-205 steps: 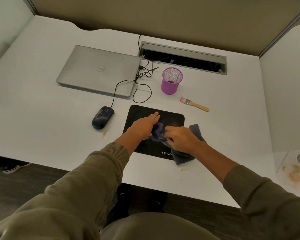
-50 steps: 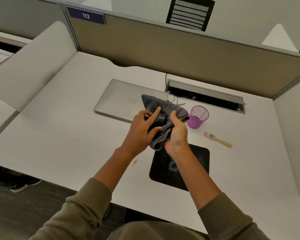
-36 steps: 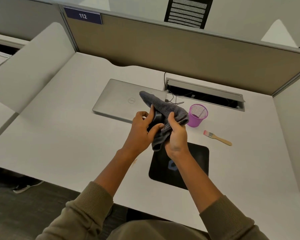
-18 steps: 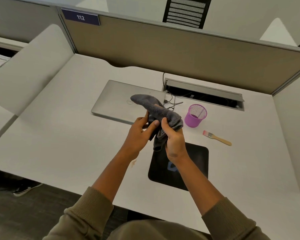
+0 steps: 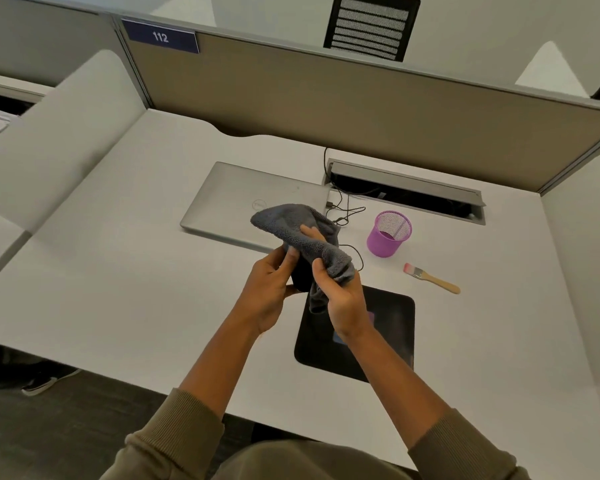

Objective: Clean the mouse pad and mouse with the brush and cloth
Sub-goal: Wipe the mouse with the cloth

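Both hands are raised above the white bench [image 5: 118, 271], working together on a small black computer mouse [image 5: 300, 273] that is mostly wrapped in a grey terry cloth [image 5: 291, 225]. The left hand [image 5: 269, 294] has its grip curled round the mouse from the left, thumb and fingers pressing the cloth's edge against it. The right hand [image 5: 343, 299] has its grip closed on the cloth, bunching the fabric over the mouse's right side, with one fingertip showing through a fold higher up (only a dark sliver of the mouse is visible between the two hands). A thin black cable [image 5: 355, 252] loops from the bundle back toward the rear of the bench.

Below the hands, the black rectangular mouse pad [image 5: 392, 327] lies flat on the bench, partly hidden by the right forearm. To its upper right lies the wooden-handled brush with pink bristles [image 5: 432, 278], apart from the pad. Near the brush stands a purple mesh pen cup [image 5: 388, 237]. A closed silver laptop [image 5: 232, 199] sits behind the hands, and a grey cable tray [image 5: 406, 190] is set into the bench's rear edge.
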